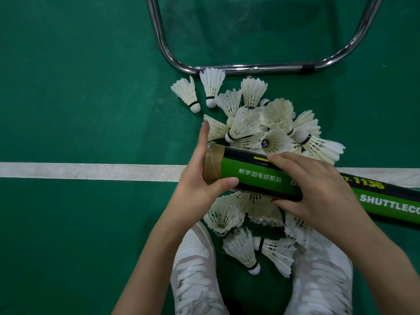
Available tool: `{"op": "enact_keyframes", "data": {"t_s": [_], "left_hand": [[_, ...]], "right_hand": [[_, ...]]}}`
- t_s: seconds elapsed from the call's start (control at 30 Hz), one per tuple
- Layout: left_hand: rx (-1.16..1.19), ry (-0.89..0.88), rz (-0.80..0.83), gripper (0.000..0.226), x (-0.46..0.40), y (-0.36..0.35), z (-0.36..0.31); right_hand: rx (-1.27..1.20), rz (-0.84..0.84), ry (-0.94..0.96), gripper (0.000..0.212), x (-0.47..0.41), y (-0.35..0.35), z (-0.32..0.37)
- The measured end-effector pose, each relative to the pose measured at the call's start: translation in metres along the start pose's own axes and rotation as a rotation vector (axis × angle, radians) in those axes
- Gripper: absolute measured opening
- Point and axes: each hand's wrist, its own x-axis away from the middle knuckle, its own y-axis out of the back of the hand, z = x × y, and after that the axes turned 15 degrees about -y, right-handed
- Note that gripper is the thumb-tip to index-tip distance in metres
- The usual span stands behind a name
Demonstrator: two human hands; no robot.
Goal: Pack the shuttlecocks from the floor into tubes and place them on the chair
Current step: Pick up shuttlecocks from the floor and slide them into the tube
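A long green and black shuttlecock tube [256, 176] lies crosswise above the floor, its brown cardboard end pointing left. My left hand [200, 176] grips that end, thumb under the tube and forefinger raised beside the rim. My right hand [311, 189] wraps round the tube's middle. A heap of several white feather shuttlecocks [263, 126] lies on the green floor beyond the tube. More shuttlecocks [243, 246] lie below it, near my shoes. The chair's chrome base tube [250, 68] rests on the floor at the top; its seat is out of view.
A white court line [91, 171] crosses the green floor from left to right. My two white shoes [193, 276] stand at the bottom, close to the nearest shuttlecocks. Two single shuttlecocks [186, 93] lie apart at the heap's upper left.
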Motion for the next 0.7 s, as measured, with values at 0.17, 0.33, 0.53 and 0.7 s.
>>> {"op": "enact_keyframes", "data": {"t_s": [0.17, 0.33, 0.53, 0.7], "left_hand": [[0.012, -0.020, -0.010, 0.098, 0.000, 0.000, 0.001], [-0.020, -0.044, -0.074, 0.098, -0.002, 0.005, 0.007], [0.006, -0.063, -0.271, 0.084, -0.013, 0.018, 0.017], [-0.174, -0.045, -0.348, 0.067, -0.035, 0.025, 0.044]], "right_hand": [[-0.001, -0.002, 0.000, 0.090, -0.001, -0.001, -0.001], [-0.025, 0.007, -0.030, 0.090, -0.001, 0.001, -0.004], [-0.021, 0.015, -0.089, 0.087, -0.002, 0.005, -0.010], [-0.037, 0.037, -0.095, 0.086, -0.001, 0.006, -0.010]]}}
